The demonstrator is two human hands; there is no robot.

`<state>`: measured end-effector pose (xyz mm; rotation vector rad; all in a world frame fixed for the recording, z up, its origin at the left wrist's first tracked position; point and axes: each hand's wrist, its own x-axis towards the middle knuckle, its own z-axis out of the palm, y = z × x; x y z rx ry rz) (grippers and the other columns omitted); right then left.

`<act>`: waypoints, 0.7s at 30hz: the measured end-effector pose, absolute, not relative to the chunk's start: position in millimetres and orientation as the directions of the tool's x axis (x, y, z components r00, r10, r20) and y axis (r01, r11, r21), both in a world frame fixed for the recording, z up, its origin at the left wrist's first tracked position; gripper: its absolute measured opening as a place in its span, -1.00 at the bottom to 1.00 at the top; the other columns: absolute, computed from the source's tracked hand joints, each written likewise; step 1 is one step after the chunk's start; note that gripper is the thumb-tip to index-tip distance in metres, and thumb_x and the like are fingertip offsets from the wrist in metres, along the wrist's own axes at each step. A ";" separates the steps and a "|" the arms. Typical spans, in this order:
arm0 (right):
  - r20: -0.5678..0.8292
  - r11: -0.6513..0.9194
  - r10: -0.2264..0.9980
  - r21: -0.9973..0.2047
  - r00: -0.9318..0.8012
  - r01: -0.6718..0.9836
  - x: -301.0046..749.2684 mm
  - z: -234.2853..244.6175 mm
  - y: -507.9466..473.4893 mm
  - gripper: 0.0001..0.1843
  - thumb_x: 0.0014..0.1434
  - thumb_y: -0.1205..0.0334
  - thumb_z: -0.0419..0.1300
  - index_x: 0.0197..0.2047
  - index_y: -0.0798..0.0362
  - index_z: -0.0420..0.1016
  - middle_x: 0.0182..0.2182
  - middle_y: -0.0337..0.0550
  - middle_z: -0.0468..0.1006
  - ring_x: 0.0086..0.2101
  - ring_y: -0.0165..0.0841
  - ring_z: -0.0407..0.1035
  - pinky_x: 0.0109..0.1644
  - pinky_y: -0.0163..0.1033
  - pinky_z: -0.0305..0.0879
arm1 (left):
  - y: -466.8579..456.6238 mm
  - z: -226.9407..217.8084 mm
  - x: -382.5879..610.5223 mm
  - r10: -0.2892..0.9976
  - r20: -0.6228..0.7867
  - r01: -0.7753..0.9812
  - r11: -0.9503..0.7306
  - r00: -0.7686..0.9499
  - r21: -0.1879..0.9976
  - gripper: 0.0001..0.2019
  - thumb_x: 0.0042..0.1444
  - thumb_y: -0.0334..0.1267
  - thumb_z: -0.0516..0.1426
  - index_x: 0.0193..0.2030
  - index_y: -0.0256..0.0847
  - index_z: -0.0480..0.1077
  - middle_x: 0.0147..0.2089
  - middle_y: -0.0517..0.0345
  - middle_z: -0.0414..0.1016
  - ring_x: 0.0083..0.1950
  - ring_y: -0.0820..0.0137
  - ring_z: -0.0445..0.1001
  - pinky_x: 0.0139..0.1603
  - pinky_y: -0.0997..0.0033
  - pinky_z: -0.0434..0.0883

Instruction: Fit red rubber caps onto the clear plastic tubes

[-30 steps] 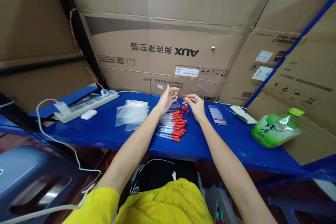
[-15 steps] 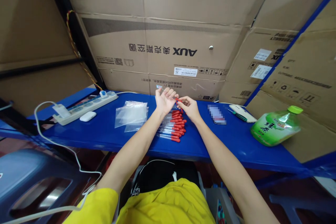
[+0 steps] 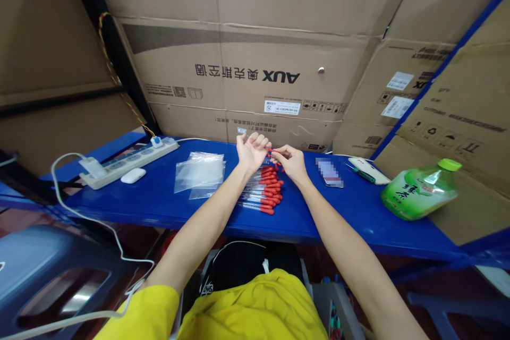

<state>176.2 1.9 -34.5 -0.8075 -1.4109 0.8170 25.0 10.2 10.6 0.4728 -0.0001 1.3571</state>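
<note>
My left hand (image 3: 250,152) and my right hand (image 3: 289,161) meet above a row of clear tubes with red caps (image 3: 264,190) lying on the blue shelf (image 3: 159,202). The left hand's fingers curl around a thin clear tube. A small red cap is pinched in my right hand and pressed against that tube's end, right where the two hands touch. Loose red caps (image 3: 278,164) lie just under the hands.
Clear plastic bags (image 3: 199,172) lie left of the tubes. A white power strip (image 3: 127,161) and a small white case (image 3: 133,175) sit further left. A phone (image 3: 329,172), a white device (image 3: 366,170) and a green bottle (image 3: 420,190) lie to the right. Cardboard boxes (image 3: 247,74) form the back wall.
The hands were apart with the tube stretched between them; they have come together, and the red cap now sits at the tube's end.
</note>
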 end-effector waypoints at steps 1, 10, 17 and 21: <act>0.501 0.501 0.865 -0.865 -0.004 -0.010 176.6 -34.3 2.1 -0.54 -0.06 -0.19 0.48 -0.33 0.02 0.57 -0.49 -0.16 0.66 -0.46 -0.21 0.59 -0.27 -0.11 0.58 | 9.8 10.6 25.3 0.930 0.275 -0.942 0.161 0.245 0.296 -0.53 0.38 0.05 -0.12 -0.50 -0.14 -0.07 -0.57 0.28 -0.11 -0.56 0.45 0.04 -0.36 0.29 0.27; 0.519 0.519 0.855 -0.855 -0.001 -0.008 175.9 -34.5 2.2 -0.55 -0.05 -0.18 0.48 -0.35 0.03 0.57 -0.47 -0.14 0.67 -0.45 -0.19 0.60 -0.29 -0.10 0.60 | 9.7 10.1 26.6 0.936 0.258 -0.948 0.168 0.239 0.269 -0.56 0.38 0.01 -0.12 -0.49 -0.14 -0.08 -0.57 0.29 -0.11 -0.56 0.45 0.03 -0.36 0.30 0.27; 0.578 0.576 0.816 -0.814 0.001 0.074 177.6 -39.7 4.6 -0.59 0.05 -0.17 0.42 -0.32 0.02 0.57 -0.46 -0.13 0.67 -0.44 -0.20 0.61 -0.26 -0.10 0.60 | 9.2 8.7 27.3 0.936 0.250 -0.947 0.180 0.248 0.266 -0.57 0.38 0.01 -0.14 -0.49 -0.13 -0.07 -0.56 0.29 -0.10 -0.55 0.45 0.04 -0.33 0.28 0.32; 0.644 0.636 0.765 -0.754 -0.005 0.164 178.1 -40.1 2.2 -0.64 0.13 -0.12 0.38 -0.31 0.02 0.59 -0.46 -0.14 0.67 -0.43 -0.20 0.61 -0.25 -0.11 0.59 | 8.3 9.8 27.5 0.944 0.219 -0.945 0.183 0.246 0.270 -0.56 0.38 0.03 -0.14 -0.50 -0.13 -0.07 -0.56 0.29 -0.11 -0.56 0.44 0.04 -0.32 0.27 0.33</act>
